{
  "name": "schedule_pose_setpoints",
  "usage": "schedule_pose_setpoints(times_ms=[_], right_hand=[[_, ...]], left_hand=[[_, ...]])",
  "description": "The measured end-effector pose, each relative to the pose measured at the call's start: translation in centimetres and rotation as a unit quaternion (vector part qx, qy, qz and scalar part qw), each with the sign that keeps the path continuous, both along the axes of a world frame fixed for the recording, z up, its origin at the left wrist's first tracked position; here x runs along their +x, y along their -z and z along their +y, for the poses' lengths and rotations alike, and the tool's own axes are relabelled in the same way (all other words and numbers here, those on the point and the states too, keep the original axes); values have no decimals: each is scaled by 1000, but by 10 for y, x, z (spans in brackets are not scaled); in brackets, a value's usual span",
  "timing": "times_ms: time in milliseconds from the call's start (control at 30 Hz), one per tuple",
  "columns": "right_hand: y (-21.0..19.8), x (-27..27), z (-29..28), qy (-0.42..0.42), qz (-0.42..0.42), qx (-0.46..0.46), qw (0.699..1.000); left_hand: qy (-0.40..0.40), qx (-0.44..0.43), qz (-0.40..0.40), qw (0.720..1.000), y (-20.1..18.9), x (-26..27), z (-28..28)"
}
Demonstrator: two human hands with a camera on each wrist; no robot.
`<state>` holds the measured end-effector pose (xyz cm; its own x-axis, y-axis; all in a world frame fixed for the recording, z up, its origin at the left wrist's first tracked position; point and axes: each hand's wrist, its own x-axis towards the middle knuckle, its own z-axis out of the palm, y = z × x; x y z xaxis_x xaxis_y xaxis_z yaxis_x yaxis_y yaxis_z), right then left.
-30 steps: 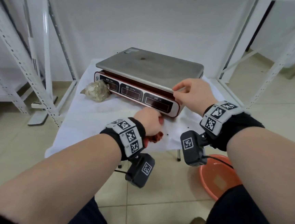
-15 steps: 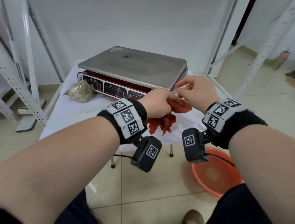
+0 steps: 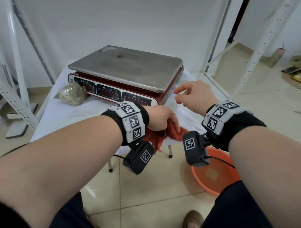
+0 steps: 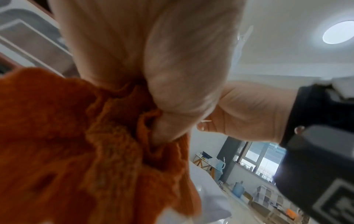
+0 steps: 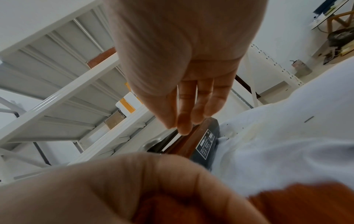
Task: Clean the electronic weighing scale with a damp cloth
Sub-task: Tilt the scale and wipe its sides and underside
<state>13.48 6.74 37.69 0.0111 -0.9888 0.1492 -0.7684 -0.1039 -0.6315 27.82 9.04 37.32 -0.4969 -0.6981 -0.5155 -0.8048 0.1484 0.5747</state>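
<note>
The weighing scale (image 3: 126,70) has a steel platter on a red body and stands on a white-covered table (image 3: 69,114). My left hand (image 3: 163,119) is at the table's front edge, in front of the scale's display, fingers curled round a bunched orange-red cloth (image 3: 159,137) that hangs down. The left wrist view shows these fingers (image 4: 172,94) wrapped in the cloth (image 4: 91,151). My right hand (image 3: 180,96) hovers beside the scale's front right corner, fingers loose and holding nothing. In the right wrist view its fingers (image 5: 191,112) point at the scale's side (image 5: 203,144).
A bag of greenish stuff (image 3: 71,94) lies against the scale's front left. An orange basin (image 3: 213,175) sits on the tiled floor under my right wrist. White metal shelf frames (image 3: 12,83) stand left and right (image 3: 250,64) of the table.
My left hand lifted the cloth off the table and met the right hand. The right hand has since let go and moved up; the left hand has dropped slightly with the cloth.
</note>
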Motion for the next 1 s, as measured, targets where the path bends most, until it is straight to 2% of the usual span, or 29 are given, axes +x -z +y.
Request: schedule_pose_setpoints(times_ms=[67,167,300,433,567,700,833,1000], right_hand=[[-2,7,1,-11,1,-2,1000],[-5,18,4,-26,25,-8,999],[-11,31,8,-36,43,-13,998],[-15,43,10,-40,54,-10,998],[-24,53,14,-44,75,-18,996],[-27,61,18,-56,68,-22,996],[-27,65,15,-32,79,-23,996],[-31,75,7,-30,4,8,999]], left_hand=[[25,39,-15,999,0,13,1],[16,17,-28,999,1,28,2],[-68,-50,62,994,-3,53,1],[-106,-66,109,986,-10,72,3],[-171,-42,210,962,-12,89,7],[-213,-38,263,940,-11,99,8],[-267,-26,330,905,-16,109,11],[-332,-43,370,867,-23,125,4]])
